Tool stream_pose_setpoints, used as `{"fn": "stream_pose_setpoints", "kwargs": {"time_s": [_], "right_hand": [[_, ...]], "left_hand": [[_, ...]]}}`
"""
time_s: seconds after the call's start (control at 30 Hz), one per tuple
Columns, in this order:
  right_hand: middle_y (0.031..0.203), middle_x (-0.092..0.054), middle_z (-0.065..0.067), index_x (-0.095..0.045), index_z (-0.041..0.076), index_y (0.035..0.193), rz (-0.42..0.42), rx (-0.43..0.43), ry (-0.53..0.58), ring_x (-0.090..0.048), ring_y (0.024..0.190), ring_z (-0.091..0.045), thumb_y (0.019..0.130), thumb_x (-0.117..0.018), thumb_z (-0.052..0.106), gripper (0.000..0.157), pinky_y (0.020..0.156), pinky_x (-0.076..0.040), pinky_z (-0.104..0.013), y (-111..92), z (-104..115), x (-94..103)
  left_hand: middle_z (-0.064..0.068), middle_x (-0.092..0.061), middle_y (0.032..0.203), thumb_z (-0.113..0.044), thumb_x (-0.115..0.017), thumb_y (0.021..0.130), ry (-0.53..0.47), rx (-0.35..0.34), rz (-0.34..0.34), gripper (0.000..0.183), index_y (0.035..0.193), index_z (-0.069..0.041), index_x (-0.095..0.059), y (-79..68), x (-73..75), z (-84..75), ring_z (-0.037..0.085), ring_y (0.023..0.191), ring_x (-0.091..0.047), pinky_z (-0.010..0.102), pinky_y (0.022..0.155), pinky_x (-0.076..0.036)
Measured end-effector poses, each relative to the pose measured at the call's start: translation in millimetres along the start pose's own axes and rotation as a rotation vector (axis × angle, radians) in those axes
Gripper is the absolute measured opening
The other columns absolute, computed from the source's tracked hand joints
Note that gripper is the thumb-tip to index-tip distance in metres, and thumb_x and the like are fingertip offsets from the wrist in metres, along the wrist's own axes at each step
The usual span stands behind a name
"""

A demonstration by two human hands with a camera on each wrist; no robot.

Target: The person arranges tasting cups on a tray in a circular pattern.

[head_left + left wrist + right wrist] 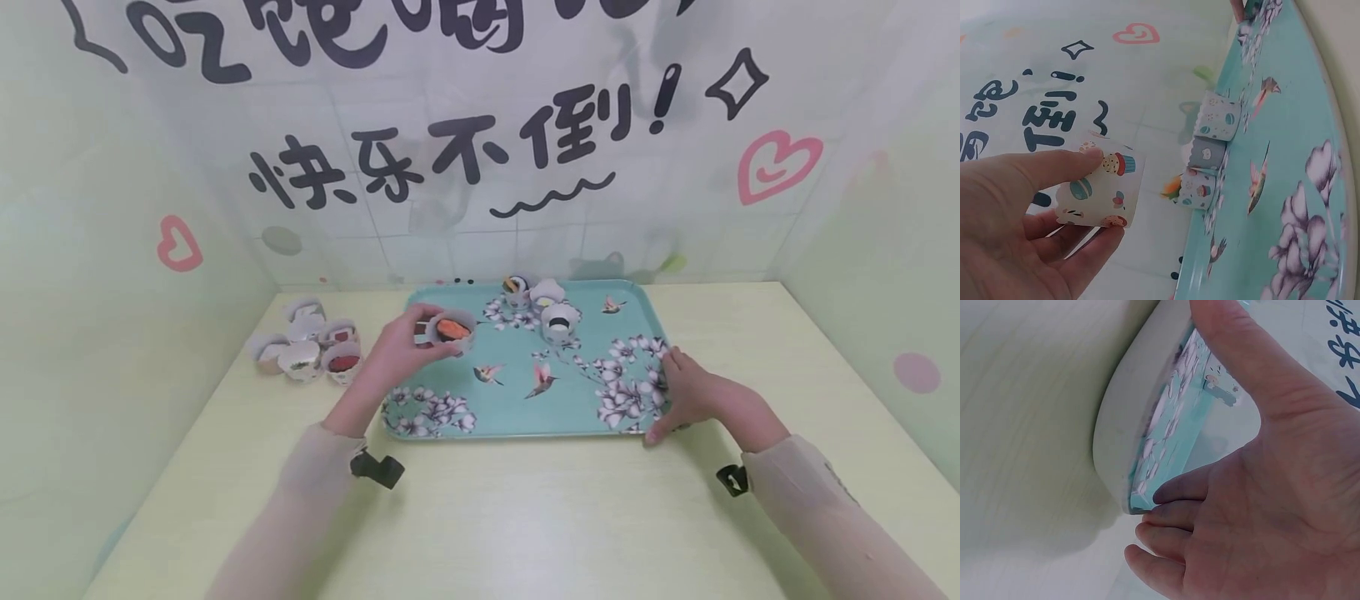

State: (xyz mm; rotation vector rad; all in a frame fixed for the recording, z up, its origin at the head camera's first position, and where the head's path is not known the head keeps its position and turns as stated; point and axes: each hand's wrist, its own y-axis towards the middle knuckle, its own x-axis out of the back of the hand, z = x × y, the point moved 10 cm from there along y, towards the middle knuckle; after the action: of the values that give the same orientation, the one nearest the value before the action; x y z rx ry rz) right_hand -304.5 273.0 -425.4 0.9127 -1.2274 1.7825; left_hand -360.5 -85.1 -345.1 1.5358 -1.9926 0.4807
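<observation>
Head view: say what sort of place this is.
Probably a small indoor table booth, perhaps set up for food-themed activity: a pale table stands within printed walls, bearing a floral tray and patterned cups.

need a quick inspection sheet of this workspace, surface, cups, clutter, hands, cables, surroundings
Surface: pale wood-grain table bearing a turquoise floral tray
Job's things: patterned baking cup with an orange piece inside, held off the tray; three cups on the tray; clustered cups on the table, left of the tray
Clutter: nothing seen
Hands: left hand grips the baking cup; right hand touches the tray's near right corner
Cables: nothing seen
Surroundings: pale walls with black Chinese lettering and pink hearts
</observation>
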Motion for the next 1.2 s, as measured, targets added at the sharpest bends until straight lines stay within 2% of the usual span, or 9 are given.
{"fn": "stream_pose_setpoints", "kwargs": {"time_s": [0.27,0.43,0.77,1.0,1.2], "right_hand": [[0.152,-0.001,-0.049,-0.006,-0.026,0.145,-0.007,0.002,0.0,-0.007,0.142,-0.062,0.06,-0.09,0.055,0.144,0.117,-0.02,-0.068,-1,1,0.7],[0.151,-0.002,-0.05,-0.007,-0.027,0.144,-0.011,0.007,-0.01,-0.008,0.142,-0.063,0.06,-0.09,0.054,0.144,0.117,-0.021,-0.067,-1,1,1.0],[0.151,-0.002,-0.05,-0.006,-0.027,0.144,-0.011,0.007,0.001,-0.008,0.142,-0.063,0.059,-0.09,0.056,0.146,0.117,-0.02,-0.067,0,1,-0.1],[0.152,-0.002,-0.049,-0.007,-0.027,0.145,-0.015,0.006,-0.001,-0.007,0.142,-0.062,0.058,-0.09,0.057,0.146,0.117,-0.02,-0.067,-1,1,0.9],[0.152,-0.004,-0.049,-0.008,-0.027,0.145,-0.024,0.006,-0.022,-0.01,0.143,-0.062,0.059,-0.091,0.054,0.144,0.117,-0.022,-0.066,-1,1,1.8]], "left_hand": [[0.012,-0.06,0.13,-0.02,-0.079,0.086,-0.052,-0.026,0.063,0.055,0.133,-0.008,-0.054,15.1,-37.8,-11.1,0.029,0.118,-0.059,0.039,0.094,-0.058],[0.011,-0.062,0.128,-0.022,-0.08,0.086,-0.026,-0.029,0.092,0.056,0.133,-0.008,-0.054,24.3,-58.0,-16.5,0.028,0.112,-0.06,0.037,0.088,-0.058],[0.007,-0.063,0.131,-0.027,-0.08,0.085,0.053,-0.03,0.116,0.057,0.134,-0.011,-0.056,35.2,-87.5,-27.9,0.026,0.12,-0.058,0.04,0.095,-0.054],[0.006,-0.063,0.129,-0.027,-0.079,0.086,0.088,-0.014,0.145,0.056,0.135,-0.011,-0.055,45.1,-108.2,-28.3,0.023,0.112,-0.058,0.039,0.092,-0.053],[0.007,-0.06,0.136,-0.026,-0.079,0.087,0.103,-0.021,0.169,0.059,0.138,-0.011,-0.053,51.5,-121.5,-30.7,0.024,0.124,-0.056,0.042,0.102,-0.051]]}}
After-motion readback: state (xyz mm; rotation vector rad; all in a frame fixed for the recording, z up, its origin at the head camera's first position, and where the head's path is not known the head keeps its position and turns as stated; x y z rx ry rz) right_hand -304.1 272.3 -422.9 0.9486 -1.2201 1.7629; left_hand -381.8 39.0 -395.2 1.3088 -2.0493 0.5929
